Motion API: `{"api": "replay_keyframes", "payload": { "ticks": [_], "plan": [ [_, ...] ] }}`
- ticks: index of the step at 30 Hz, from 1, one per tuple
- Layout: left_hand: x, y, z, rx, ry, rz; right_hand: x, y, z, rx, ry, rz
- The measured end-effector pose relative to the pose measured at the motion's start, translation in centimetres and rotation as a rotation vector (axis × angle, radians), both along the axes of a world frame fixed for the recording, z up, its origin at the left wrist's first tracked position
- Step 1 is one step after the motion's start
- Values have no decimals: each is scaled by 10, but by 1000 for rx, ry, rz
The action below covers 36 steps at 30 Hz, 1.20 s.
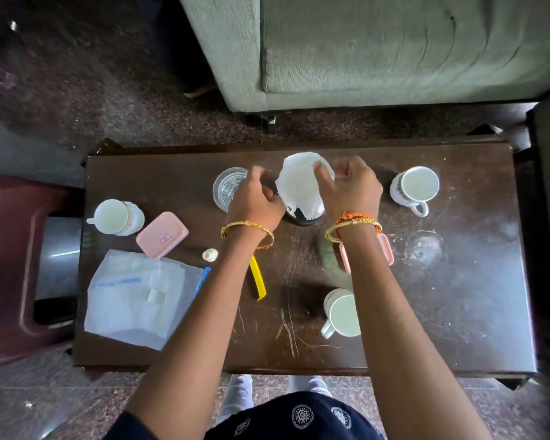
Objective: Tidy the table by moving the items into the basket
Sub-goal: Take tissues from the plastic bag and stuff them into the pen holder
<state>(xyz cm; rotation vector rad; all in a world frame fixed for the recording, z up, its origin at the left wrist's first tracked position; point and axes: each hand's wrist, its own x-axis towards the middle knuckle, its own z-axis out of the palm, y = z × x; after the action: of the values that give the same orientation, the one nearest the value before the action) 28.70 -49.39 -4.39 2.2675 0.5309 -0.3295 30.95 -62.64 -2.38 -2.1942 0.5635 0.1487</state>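
Hands, left hand (254, 198) and right hand (351, 188), each closed in a grip on crumpled white liner (300, 185) over dark basket (304, 219).

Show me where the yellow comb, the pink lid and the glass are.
yellow comb (257, 279): head view, middle of its visible strip.
pink lid (162, 235): head view, centre of its top.
glass (227, 188): head view, inside near the rim.

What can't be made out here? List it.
- Dark container, head view: the white bag and both hands hide most of it, so whether it is the basket is unclear.
- Right pink box: the right forearm covers most of it.
- Green thing beside it: blurred.
- Left pink box's label: too small.
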Motion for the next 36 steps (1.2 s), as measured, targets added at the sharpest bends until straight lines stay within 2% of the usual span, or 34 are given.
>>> {"api": "replay_keyframes", "payload": {
  "ticks": [2, 7, 11, 14, 18, 21, 25, 27, 29, 32, 34, 36],
  "plan": [
    [5, -1, -5, -23, -83, 21, 8, 8, 6, 39, 6, -41],
    [8, -3, -15, -111, -125, 84, 26, 18, 5, -9, 245, 127],
    [4, -2, -20, -158, -99, 117, 25, 10, 0, 31, 217, 68],
    [0, -4, -21, -203, -97, 65, 24, 7, -5, 69, 155, 29],
    [-4, -9, -24, -56, -162, -123, 24, 9, -10, -2, 133, 78],
    [-9, -13, -28, -21, -156, -139, 18, 9, -14, -27, 126, 126],
    [-17, -11, -27, -40, -176, -65, 6, -1, -11, 160, 92, 45],
    [-23, -8, -22, -18, -264, -38, -4, -10, -7, 293, 36, -125],
    [-35, -3, -16, 29, -413, 54, -21, -18, -9, 322, 6, -227],
    [-53, 9, -16, 140, -552, 273, -48, -18, -26, 257, 49, -90],
    [-59, 20, -24, 156, -493, 377, -59, -13, -49, 220, 124, 81],
    [-59, 31, -41, 12, -343, 435, -61, -6, -72, 211, 178, 156]
  ]
}}
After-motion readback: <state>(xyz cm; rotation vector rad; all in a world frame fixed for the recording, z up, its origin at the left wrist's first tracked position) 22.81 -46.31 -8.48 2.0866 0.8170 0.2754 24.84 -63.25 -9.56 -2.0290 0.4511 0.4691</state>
